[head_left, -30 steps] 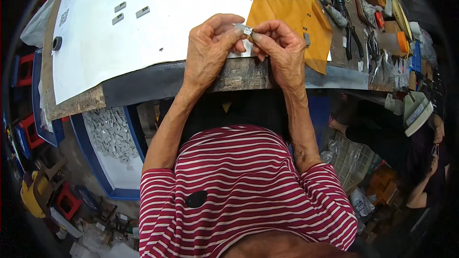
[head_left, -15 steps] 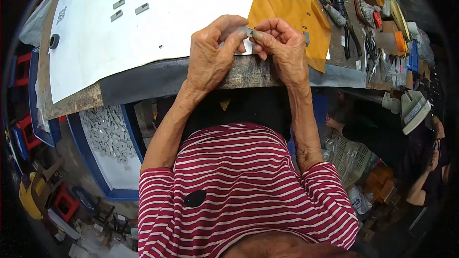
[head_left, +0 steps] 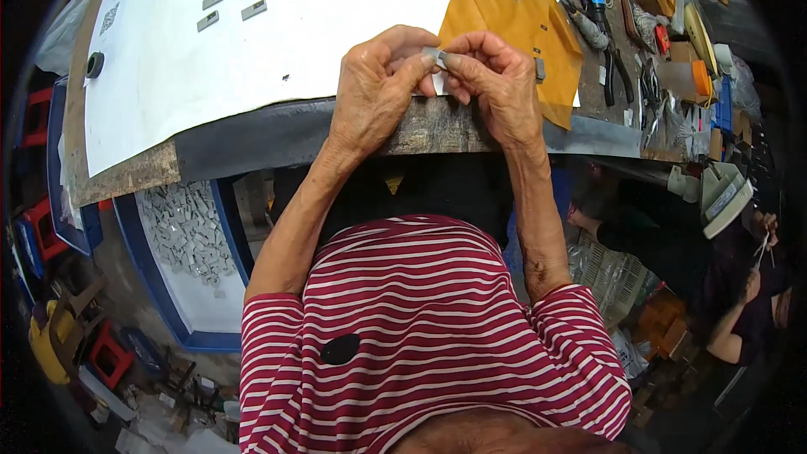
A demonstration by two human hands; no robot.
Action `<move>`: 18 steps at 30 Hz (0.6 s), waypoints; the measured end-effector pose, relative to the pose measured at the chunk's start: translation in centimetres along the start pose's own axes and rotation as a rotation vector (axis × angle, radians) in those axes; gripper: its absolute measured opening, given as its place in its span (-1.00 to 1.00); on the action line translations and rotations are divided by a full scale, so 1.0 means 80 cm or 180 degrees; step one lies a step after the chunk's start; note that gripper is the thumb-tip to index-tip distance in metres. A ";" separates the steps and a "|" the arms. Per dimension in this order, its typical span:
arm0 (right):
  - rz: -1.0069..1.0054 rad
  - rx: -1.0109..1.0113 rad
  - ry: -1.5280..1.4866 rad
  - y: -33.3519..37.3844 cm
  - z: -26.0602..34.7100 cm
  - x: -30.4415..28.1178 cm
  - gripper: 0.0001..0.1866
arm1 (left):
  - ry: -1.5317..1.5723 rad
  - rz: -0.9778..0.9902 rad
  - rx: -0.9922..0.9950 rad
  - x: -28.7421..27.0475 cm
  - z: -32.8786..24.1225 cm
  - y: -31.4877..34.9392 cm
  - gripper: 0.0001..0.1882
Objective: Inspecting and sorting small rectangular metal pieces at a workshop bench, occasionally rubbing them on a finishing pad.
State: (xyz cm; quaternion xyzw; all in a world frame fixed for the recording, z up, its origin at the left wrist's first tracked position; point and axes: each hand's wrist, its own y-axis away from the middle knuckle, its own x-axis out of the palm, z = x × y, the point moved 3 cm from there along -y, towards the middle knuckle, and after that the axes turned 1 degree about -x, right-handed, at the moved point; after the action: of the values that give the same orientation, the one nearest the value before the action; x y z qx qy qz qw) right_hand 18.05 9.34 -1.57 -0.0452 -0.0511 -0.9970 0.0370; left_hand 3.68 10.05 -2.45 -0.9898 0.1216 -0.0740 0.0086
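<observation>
Grey piece (head_left: 433, 53), near twelve o'clock, looks light and stiff, probably best gripped by its edges; left hand (head_left: 378, 87) and right hand (head_left: 499, 87) pinch it.

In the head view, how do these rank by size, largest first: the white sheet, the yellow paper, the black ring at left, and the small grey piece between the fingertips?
1. White sheet
2. Yellow paper
3. Black ring and small grey piece: unsure, because the piece is partly covered.
</observation>
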 end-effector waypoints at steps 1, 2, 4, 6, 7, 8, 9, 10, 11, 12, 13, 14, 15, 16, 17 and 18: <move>-0.0049 -0.0040 -0.0049 0.000 -0.001 0.001 -0.91 | -0.0001 0.0003 0.0002 0.000 0.000 0.000 -0.82; -0.0046 -0.0040 -0.0050 0.000 -0.001 0.003 -0.91 | -0.0003 0.0001 0.0003 0.000 0.000 0.000 -0.82; -0.0155 -0.0019 0.0083 0.001 0.002 0.006 -0.93 | -0.0016 0.0044 0.0033 0.002 -0.001 0.001 -0.83; -0.0276 -0.0015 0.0147 0.001 0.001 0.010 -0.93 | -0.0019 0.0033 0.0019 0.002 -0.001 0.001 -0.84; -0.0395 -0.0014 0.0210 0.001 0.001 0.010 -0.94 | -0.0022 0.0020 0.0007 0.001 -0.002 0.000 -0.84; -0.0396 -0.0018 0.0207 0.000 0.002 0.010 -0.94 | -0.0026 0.0022 0.0011 0.000 -0.002 0.000 -0.84; -0.0397 -0.0083 0.0255 -0.001 0.004 0.010 -0.94 | -0.0017 0.0145 -0.0113 -0.001 -0.002 -0.001 -0.82; -0.0402 -0.0144 0.0305 -0.002 0.004 0.009 -0.95 | -0.0005 0.0270 -0.0240 0.000 -0.002 -0.001 -0.79; -0.0406 -0.0145 0.0302 -0.003 0.004 0.006 -0.95 | -0.0007 0.0274 -0.0240 0.000 -0.004 -0.001 -0.79; -0.0290 -0.0086 0.0240 -0.006 0.002 0.002 -0.94 | -0.0271 0.0316 -0.0195 0.000 -0.007 0.001 -0.79; -0.0175 -0.0028 0.0182 -0.008 0.002 -0.002 -0.94 | -0.0533 0.0358 -0.0147 0.000 -0.011 0.002 -0.79; -0.0177 -0.0031 0.0180 -0.009 0.002 -0.006 -0.94 | -0.0534 0.0361 -0.0145 0.000 -0.014 0.002 -0.79; -0.0052 0.0040 -0.0029 -0.010 0.002 -0.008 -0.93 | -0.1133 0.0298 0.0204 -0.001 -0.021 0.002 -0.80; 0.0079 0.0113 -0.0239 -0.010 0.001 -0.008 -0.92 | -0.1732 0.0227 0.0553 -0.001 -0.026 0.003 -0.81; 0.0085 0.0111 -0.0245 -0.011 0.001 -0.007 -0.92 | -0.1740 0.0222 0.0552 -0.003 -0.024 0.002 -0.81; 0.0064 0.0086 -0.0314 -0.011 0.001 -0.006 -0.91 | -0.1766 0.0142 0.0629 -0.005 -0.021 0.001 -0.82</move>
State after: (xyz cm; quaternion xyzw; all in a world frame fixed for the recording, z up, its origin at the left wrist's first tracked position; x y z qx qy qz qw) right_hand 18.44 10.25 -1.59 -0.0943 -0.0659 -0.9923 0.0451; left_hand 3.04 10.04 -0.81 -0.9637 0.1285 0.1881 0.1394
